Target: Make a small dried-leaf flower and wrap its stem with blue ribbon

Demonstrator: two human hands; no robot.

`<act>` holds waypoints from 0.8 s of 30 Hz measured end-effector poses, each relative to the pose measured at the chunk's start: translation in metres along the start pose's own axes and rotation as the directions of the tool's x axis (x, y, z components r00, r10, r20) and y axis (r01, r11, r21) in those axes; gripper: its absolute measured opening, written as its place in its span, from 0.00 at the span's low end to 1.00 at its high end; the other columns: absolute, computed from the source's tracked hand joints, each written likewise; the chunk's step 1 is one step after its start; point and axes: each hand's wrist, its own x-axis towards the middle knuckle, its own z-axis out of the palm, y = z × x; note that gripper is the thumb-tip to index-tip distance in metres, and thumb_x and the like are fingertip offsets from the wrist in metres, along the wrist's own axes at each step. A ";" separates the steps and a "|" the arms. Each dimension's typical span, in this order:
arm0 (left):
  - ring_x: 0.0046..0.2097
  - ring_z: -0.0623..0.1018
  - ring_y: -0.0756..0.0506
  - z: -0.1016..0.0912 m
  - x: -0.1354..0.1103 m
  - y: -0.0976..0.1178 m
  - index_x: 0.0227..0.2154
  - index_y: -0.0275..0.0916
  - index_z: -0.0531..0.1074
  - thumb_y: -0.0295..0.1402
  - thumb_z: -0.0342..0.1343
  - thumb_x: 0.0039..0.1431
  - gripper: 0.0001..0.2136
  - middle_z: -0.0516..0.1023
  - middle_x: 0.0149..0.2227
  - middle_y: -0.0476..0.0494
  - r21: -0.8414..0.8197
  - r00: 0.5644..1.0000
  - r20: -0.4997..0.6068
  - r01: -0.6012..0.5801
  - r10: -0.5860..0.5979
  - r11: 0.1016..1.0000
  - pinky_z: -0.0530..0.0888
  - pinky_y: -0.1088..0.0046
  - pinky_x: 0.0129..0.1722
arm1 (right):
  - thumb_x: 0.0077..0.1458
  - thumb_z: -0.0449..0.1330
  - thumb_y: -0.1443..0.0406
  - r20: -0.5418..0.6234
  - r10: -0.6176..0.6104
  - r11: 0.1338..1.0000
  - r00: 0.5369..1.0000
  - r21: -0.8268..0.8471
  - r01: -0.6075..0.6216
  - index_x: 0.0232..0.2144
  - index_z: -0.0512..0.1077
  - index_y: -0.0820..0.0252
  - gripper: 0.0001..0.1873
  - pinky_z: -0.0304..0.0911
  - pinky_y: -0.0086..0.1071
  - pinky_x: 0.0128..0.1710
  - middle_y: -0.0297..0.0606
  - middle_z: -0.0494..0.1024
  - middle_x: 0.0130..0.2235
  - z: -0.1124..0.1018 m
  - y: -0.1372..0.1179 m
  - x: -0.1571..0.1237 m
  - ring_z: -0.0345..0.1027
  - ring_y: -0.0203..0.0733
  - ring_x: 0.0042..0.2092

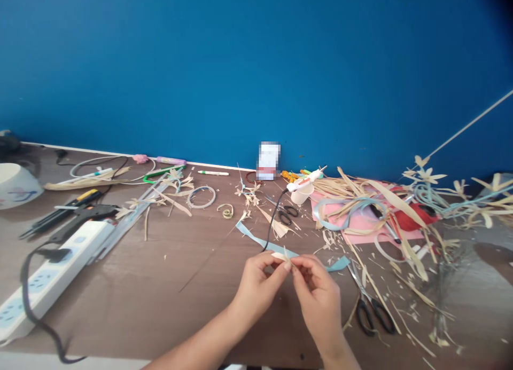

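Both my hands meet over the front middle of the table. My left hand (pixel 260 279) pinches a small pale straw-coloured piece, like a dried-leaf petal (pixel 279 257), between thumb and forefinger. Fingertips of my right hand (pixel 318 282) close on the same piece from the other side; its lower end is hidden by the fingers. Just beyond the hands a light blue ribbon (pixel 256 241) lies across the table, partly covered by them. Black-handled scissors (pixel 371 306) rest right of my right hand, blades partly open.
A glue gun (pixel 306 182) with a black cord lies on a small cup at the back. Dried leaf strips (pixel 356 191) heap on pink paper (pixel 368 235) at right. A power strip (pixel 56 276) and a dark glue gun (pixel 82 220) occupy the left. A phone (pixel 268 159) leans against the blue wall.
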 end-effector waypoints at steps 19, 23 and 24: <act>0.26 0.69 0.51 0.004 0.009 -0.005 0.23 0.34 0.73 0.34 0.59 0.44 0.07 0.73 0.24 0.46 -0.214 0.985 -0.101 0.115 -0.139 0.970 0.65 0.79 0.23 | 0.50 0.57 0.63 -0.057 0.119 0.985 0.991 0.129 -0.111 0.28 0.70 0.59 0.05 0.63 0.31 0.30 0.37 0.73 0.28 0.010 -0.003 0.005 0.67 0.40 0.30; 0.25 0.68 0.51 0.003 0.016 -0.001 0.21 0.34 0.72 0.33 0.59 0.43 0.07 0.72 0.22 0.48 -0.214 0.985 -0.093 0.120 -0.142 0.970 0.65 0.79 0.22 | 0.49 0.58 0.61 -0.071 0.201 0.957 0.977 0.226 -0.181 0.28 0.70 0.59 0.07 0.59 0.28 0.23 0.33 0.69 0.23 0.015 0.000 0.010 0.61 0.36 0.24; 0.25 0.68 0.52 0.002 0.018 0.000 0.20 0.34 0.72 0.33 0.60 0.42 0.07 0.72 0.22 0.48 -0.214 0.985 -0.092 0.123 -0.145 0.969 0.65 0.79 0.21 | 0.49 0.58 0.61 -0.072 0.232 0.939 0.970 0.276 -0.205 0.28 0.69 0.59 0.07 0.57 0.27 0.21 0.31 0.67 0.22 0.017 0.002 0.011 0.59 0.34 0.23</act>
